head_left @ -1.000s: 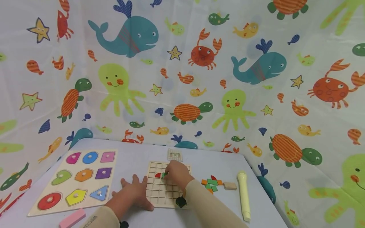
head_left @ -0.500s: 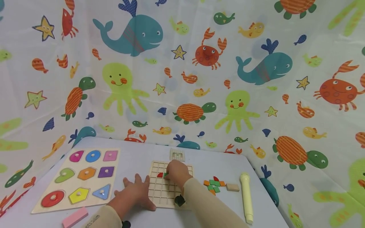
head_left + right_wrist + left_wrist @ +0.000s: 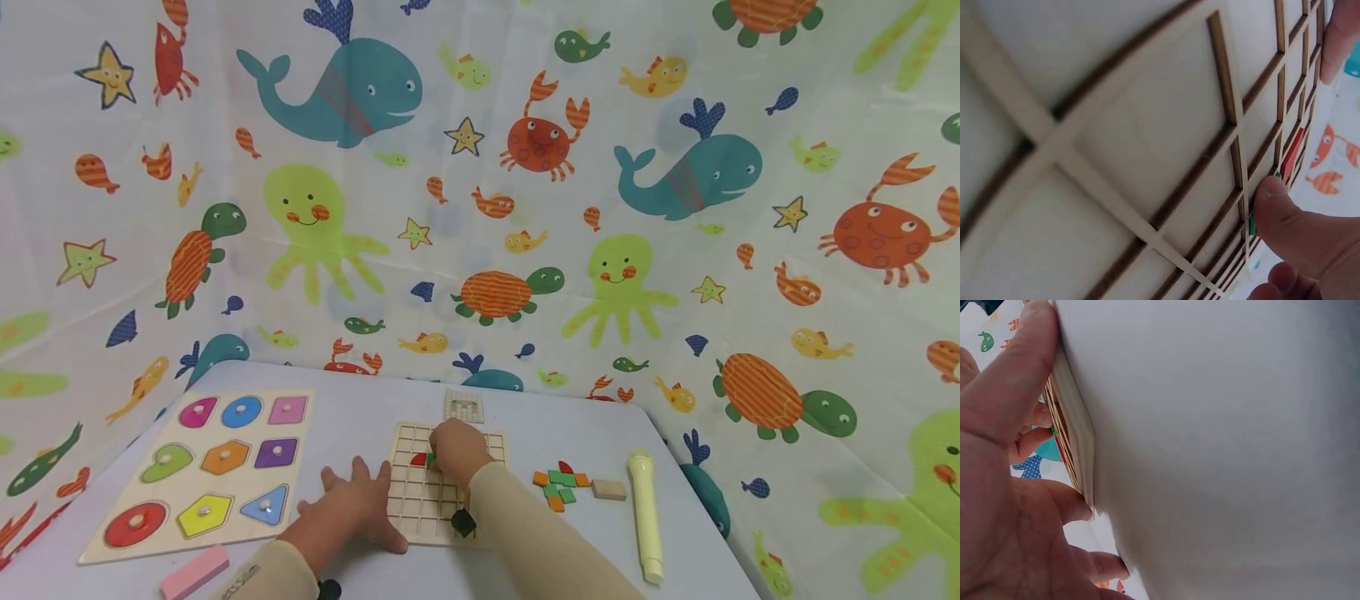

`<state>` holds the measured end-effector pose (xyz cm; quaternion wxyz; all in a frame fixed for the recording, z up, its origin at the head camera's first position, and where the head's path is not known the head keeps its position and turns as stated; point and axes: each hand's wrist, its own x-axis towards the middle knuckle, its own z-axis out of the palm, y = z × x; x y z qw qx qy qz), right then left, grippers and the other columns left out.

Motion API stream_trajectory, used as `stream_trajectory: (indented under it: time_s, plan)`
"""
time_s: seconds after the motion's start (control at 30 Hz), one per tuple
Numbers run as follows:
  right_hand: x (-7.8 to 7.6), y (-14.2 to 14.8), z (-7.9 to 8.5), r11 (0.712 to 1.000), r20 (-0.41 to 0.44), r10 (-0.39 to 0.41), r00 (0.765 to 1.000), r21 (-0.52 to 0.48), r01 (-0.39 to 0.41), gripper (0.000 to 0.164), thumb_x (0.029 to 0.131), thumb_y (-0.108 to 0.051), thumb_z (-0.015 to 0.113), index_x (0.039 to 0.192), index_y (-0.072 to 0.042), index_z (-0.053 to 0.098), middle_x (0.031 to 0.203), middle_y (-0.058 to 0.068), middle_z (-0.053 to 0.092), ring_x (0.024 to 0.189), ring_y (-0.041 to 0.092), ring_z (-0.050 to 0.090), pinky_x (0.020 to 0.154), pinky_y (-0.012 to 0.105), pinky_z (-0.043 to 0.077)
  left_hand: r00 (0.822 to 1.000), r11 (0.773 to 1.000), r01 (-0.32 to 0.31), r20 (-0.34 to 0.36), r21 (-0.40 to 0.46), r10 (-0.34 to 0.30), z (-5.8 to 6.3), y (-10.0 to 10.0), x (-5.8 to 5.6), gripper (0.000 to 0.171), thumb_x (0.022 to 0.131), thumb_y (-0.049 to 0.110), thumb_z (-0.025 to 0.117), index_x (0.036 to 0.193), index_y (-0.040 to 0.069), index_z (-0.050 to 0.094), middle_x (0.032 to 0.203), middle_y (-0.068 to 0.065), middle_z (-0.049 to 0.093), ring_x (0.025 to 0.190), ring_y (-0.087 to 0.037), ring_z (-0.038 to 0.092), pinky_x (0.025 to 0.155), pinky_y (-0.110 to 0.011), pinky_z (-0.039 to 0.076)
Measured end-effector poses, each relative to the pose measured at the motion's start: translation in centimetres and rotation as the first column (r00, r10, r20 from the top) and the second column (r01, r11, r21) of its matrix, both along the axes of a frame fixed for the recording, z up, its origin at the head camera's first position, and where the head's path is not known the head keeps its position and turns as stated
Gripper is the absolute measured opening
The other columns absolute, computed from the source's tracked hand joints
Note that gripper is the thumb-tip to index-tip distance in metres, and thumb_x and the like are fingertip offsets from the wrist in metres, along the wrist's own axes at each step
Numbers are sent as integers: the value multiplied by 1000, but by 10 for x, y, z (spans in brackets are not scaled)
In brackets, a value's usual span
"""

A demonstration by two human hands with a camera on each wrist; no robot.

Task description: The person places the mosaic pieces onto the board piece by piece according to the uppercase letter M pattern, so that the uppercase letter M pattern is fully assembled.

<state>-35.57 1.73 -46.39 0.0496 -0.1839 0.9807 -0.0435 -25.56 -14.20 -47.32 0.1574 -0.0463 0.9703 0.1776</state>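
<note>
A wooden grid board (image 3: 423,504) lies in front of me. My left hand (image 3: 352,504) is spread at its left side; in the left wrist view, thumb and a fingertip touch the board's edge (image 3: 1080,434). Over the upper part of the grid, my right hand (image 3: 459,452) is curled, its fingertips down at a green tile (image 3: 431,459). Beside that tile, a red quarter-round piece (image 3: 417,459) sits in a cell. In the right wrist view, my right thumb (image 3: 1275,203) presses at the green tile (image 3: 1252,226), hiding part of it.
Loose orange, green and red pieces (image 3: 561,479) lie right of the board, next to a wooden block (image 3: 608,489) and a pale yellow tube (image 3: 645,517). A small pattern card (image 3: 463,406) lies behind. Left are a shape-puzzle board (image 3: 176,500) and a pink block (image 3: 195,572).
The right hand has shifted slightly to the left over the grid, its fingertips staying by the green tile. The left hand keeps its place at the board's edge. The head view sways a little.
</note>
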Motion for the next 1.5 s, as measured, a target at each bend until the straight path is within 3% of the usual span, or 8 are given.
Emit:
stream_trajectory:
  time_s: [0.2,0.47,0.63,0.8,0.97,1.1,1.37,1.5]
  plan:
    - [6,3,-2,1000,-30,-15,999,-22,15,19,85,-30,91,94,-17,79,90,-4,73,82,15,65,75,35,59,1000,1000,0,7,6,0,2,2,1,133,54,65,100,162,12,42,166,-40,22,144,-81,10,101,-98,19]
    - [54,14,4,944,28,-165,986,-286,166,63,81,-50,92,136,-27,73,134,6,70,121,25,65,106,49,57,1000,1000,-16,17,23,16,-1,1,0,135,54,65,100,163,13,40,166,-40,19,145,-80,9,101,-98,18]
    - [91,36,6,891,80,-169,982,-414,187,70,80,-57,90,142,-33,70,117,5,68,100,20,61,86,44,59,1000,999,-13,14,34,12,-5,0,-3,134,54,65,100,164,15,40,166,-40,19,144,-81,8,99,-99,17]
    - [110,65,8,874,114,-195,974,-431,225,73,78,-58,90,144,-36,68,100,3,59,84,16,52,67,33,46,1000,999,-12,16,36,12,-6,-1,-4,133,55,64,100,164,15,40,166,-41,18,143,-81,7,98,-99,16]
    - [110,102,2,871,79,-245,966,-420,255,79,76,-54,93,147,-32,66,103,6,62,86,18,55,66,34,48,1000,999,-11,23,32,10,0,-2,-2,132,57,63,99,164,14,39,166,-41,17,143,-82,6,99,-99,16]
    - [103,143,-8,874,29,-284,958,-403,271,83,74,-51,95,148,-26,66,126,20,68,101,27,67,78,48,58,999,999,-5,36,33,3,1,-1,-3,132,58,63,99,165,15,38,167,-41,17,143,-82,6,100,-99,15]
    - [86,201,-24,830,54,-483,874,-289,477,78,70,-47,98,139,-20,73,145,29,60,131,44,60,104,60,54,999,999,2,32,35,-3,3,2,-2,132,57,62,100,164,15,39,167,-41,17,144,-81,6,100,-99,15]
    - [81,205,-28,818,90,-503,859,-270,507,75,68,-46,99,134,-17,76,147,31,59,136,46,57,108,62,52,999,999,-4,36,34,3,0,2,-4,133,57,63,99,164,16,39,167,-40,16,144,-81,5,100,-99,15]
